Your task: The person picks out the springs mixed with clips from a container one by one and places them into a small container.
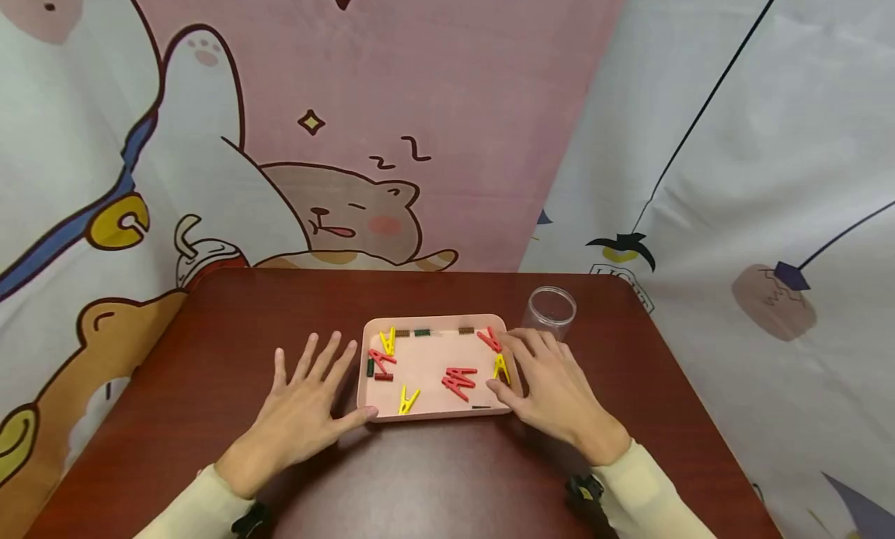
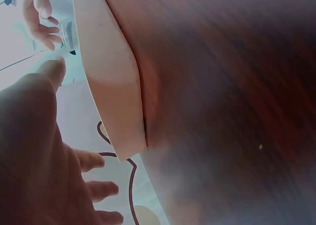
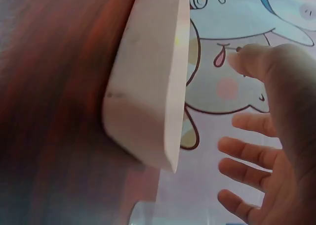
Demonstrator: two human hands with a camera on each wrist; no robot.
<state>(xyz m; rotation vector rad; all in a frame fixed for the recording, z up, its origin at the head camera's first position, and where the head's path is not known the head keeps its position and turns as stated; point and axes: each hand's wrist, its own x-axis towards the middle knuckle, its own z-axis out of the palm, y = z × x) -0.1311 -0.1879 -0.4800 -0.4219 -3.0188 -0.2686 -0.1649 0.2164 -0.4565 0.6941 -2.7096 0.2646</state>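
Note:
A shallow pink tray (image 1: 426,368) lies on the table between both hands. In it are several small clothespins, red ones (image 1: 459,373) near the middle right and a yellow one (image 1: 409,400) at the front. My left hand (image 1: 297,415) is beside the tray's left end, fingers spread, thumb at the front left corner. Over the right rim hovers my right hand (image 1: 552,387), fingers loosely bent and nothing between them, close to a yellow clothespin (image 1: 499,366). Both wrist views show the tray's outer wall (image 2: 111,81) and extended fingers.
Behind the right hand stands a clear, round, open container (image 1: 551,310). Small ridged pieces, a green one (image 1: 423,332) and a brown one (image 1: 466,331) among them, lie along the tray's back side. The dark red-brown table (image 1: 433,477) ends at a cartoon-printed cloth (image 1: 447,135).

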